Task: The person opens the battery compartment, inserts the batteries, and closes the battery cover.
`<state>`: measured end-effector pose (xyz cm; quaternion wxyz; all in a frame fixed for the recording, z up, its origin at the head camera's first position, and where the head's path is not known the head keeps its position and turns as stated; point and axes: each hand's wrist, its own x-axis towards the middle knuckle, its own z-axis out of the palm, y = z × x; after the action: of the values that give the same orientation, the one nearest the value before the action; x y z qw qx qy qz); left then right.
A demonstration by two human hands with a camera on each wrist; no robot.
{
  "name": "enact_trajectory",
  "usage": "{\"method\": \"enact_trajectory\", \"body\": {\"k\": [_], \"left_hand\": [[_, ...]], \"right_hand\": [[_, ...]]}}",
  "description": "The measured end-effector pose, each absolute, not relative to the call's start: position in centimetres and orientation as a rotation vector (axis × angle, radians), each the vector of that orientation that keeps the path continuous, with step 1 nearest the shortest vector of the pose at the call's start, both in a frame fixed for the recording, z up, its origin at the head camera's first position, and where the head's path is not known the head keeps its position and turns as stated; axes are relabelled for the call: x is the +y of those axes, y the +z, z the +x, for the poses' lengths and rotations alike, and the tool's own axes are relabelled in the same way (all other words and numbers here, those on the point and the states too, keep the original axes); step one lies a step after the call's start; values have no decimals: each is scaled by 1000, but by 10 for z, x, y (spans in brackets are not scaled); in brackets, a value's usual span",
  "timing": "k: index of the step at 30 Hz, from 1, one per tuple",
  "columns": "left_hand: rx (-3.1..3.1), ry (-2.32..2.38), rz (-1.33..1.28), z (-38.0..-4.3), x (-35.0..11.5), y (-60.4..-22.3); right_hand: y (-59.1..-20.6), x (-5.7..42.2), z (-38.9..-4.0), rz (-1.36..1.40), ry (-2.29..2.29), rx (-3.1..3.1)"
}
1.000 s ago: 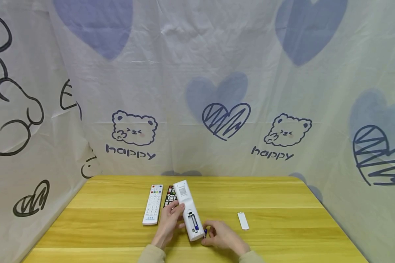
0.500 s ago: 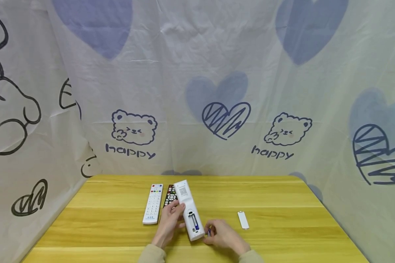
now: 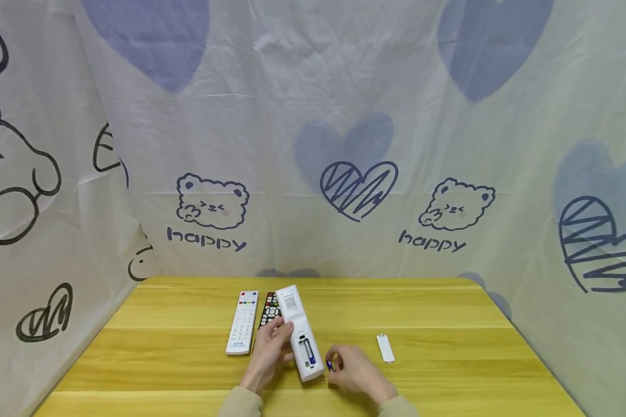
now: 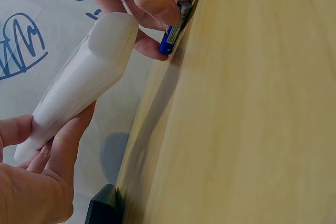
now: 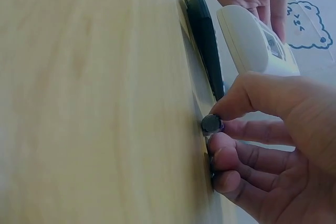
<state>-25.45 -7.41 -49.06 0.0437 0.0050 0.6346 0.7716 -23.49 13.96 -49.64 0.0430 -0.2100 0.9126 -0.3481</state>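
Observation:
My left hand (image 3: 268, 351) grips a white remote control (image 3: 301, 336) by its side, thumb on its back. The remote is tilted, back side up, with its battery compartment uncovered and one blue battery (image 3: 311, 358) inside. Just right of its lower end, my right hand (image 3: 353, 370) pinches a second blue battery (image 4: 171, 36) between thumb and fingers, low over the table. The right wrist view shows the dark end of this battery (image 5: 212, 124) at the fingertips, apart from the remote. A small white battery cover (image 3: 385, 348) lies to the right of that hand.
Another white remote (image 3: 242, 323) lies face up on the left of the wooden table (image 3: 438, 324). A black remote (image 3: 270, 308) lies beside it, partly hidden by the left hand and the held remote. A printed cloth (image 3: 292, 87) hangs behind the table.
My right hand, with the battery, has moved slightly right and away from the held remote's lower end, and the battery has turned in its fingers. The left hand and remote stay nearly still.

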Motion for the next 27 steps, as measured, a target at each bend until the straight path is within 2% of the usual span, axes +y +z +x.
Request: {"method": "enact_trajectory", "body": {"k": [16, 27], "left_hand": [[1920, 2378, 111, -254, -76, -495], [1936, 2350, 36, -253, -73, -494]], "right_hand": [[-498, 145, -234, -622, -1185, 2776], [-496, 145, -240, -605, -1434, 2835]]}}
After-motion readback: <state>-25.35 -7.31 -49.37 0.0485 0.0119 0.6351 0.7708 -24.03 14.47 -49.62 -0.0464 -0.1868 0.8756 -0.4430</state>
